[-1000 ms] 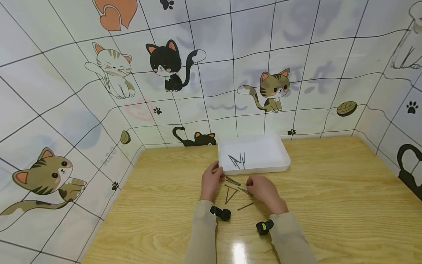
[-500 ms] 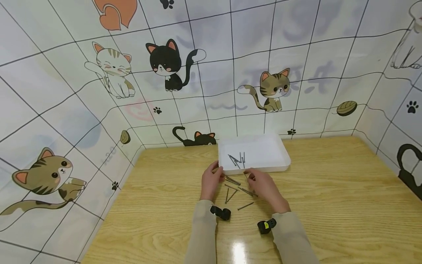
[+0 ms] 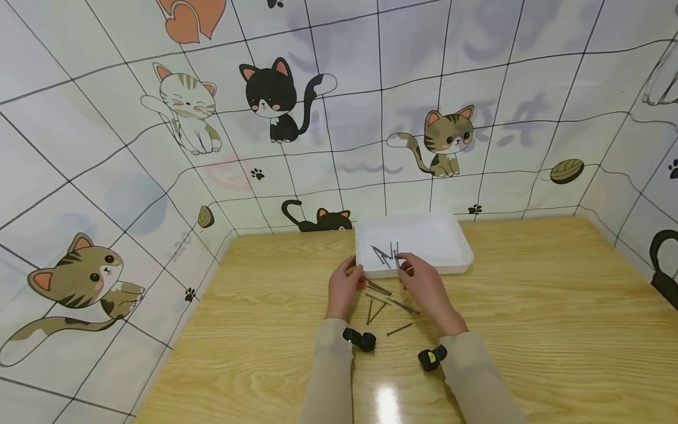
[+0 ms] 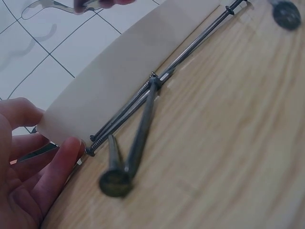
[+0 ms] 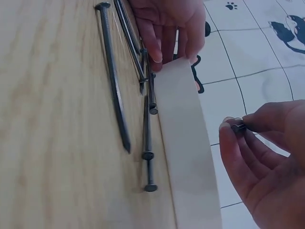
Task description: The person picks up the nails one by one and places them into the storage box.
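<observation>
A shallow white plastic tray (image 3: 436,244) stands at the back of the table, with several dark metal nails (image 3: 382,257) lying in its left part. My left hand (image 3: 343,290) holds the tray's front left corner between thumb and fingers, as the left wrist view also shows. Over the front wall of the tray is my right hand (image 3: 428,290), its thumb and fingertips pinching a nail (image 5: 238,127), seen end-on in the right wrist view. More loose nails (image 5: 113,78) lie on the wood between my hands and the tray's front wall.
The wood-grain table (image 3: 254,330) meets a wall covering (image 3: 360,118) printed with cartoon cats just behind the tray. One nail (image 3: 399,330) lies nearer to me, apart from the others. Wrist cameras (image 3: 432,357) sit on both sleeves.
My right hand has picked up a nail from the pile and moved it forward, over the tray's front edge. The left hand keeps its hold on the corner. The head view has shifted slightly.
</observation>
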Motion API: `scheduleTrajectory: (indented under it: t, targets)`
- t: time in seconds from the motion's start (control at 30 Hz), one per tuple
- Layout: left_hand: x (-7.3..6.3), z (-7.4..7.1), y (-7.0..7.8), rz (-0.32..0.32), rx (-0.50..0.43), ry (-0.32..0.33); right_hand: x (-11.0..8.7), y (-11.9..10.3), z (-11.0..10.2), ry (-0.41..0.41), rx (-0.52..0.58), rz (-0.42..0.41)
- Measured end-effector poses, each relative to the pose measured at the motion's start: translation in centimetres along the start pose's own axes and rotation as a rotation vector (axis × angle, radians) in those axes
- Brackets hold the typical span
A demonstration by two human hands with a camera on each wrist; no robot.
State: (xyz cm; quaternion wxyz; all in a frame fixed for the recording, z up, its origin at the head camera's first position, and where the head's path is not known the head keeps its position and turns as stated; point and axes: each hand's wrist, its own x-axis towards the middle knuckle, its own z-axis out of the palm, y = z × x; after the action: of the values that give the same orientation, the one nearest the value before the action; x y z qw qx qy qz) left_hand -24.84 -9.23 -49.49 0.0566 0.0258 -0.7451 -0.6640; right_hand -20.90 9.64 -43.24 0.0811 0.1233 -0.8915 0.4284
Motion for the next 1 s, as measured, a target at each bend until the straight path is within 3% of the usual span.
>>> scheduleTrajectory:
  t: [0.17,0.43,0.77,1.0]
  targets:
    - [0.1,0.0,0.3,-0.003,0.019,0.016,1.6,-0.6,-0.7,0.031,-0.036,-0.072]
    - [-0.1,-0.1,0.5,-0.027,0.032,0.02,4.5,-0.2,-1.3,-0.029,-0.026,-0.081]
    - [-0.4,-0.3,0.4,-0.057,0.005,-0.011,7.5,1.6,-1.0,-0.102,0.107,0.081]
    - [0.1,-0.1,0.4,-0.043,0.004,0.001,9.5,3.3,-0.9,-0.15,0.112,0.184]
